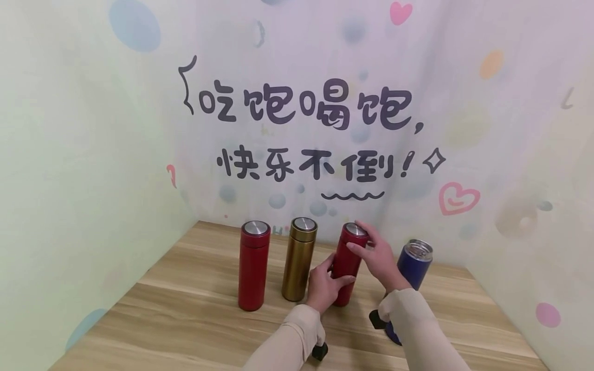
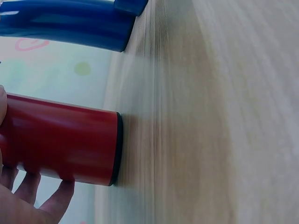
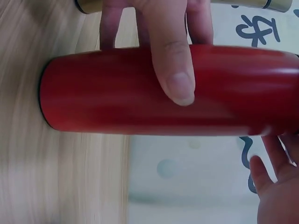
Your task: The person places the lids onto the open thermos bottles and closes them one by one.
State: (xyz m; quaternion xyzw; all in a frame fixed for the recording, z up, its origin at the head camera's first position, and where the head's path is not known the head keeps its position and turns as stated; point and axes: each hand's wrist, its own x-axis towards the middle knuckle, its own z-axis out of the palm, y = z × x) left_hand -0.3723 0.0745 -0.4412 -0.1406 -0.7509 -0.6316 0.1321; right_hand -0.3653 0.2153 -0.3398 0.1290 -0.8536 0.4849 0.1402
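Note:
A red thermos (image 1: 348,260) with a steel-topped lid stands upright on the wooden table, and both hands are on it. My left hand (image 1: 323,285) grips its body, the thumb lying across the front in the right wrist view. Around the lid (image 1: 356,230) curl the fingers of my right hand (image 1: 380,260); in the right wrist view that hand (image 3: 280,196) is only partly seen at the edge. Just right of it stands a blue thermos (image 1: 413,269), its mouth uncovered and its lower part hidden by the right arm.
To the left stand a gold thermos (image 1: 298,270) and another red thermos (image 1: 253,273), both with lids on. A small blue piece (image 1: 393,334), mostly hidden by the right sleeve, lies on the table (image 1: 185,309). A printed cloth wall (image 1: 297,62) closes off the back.

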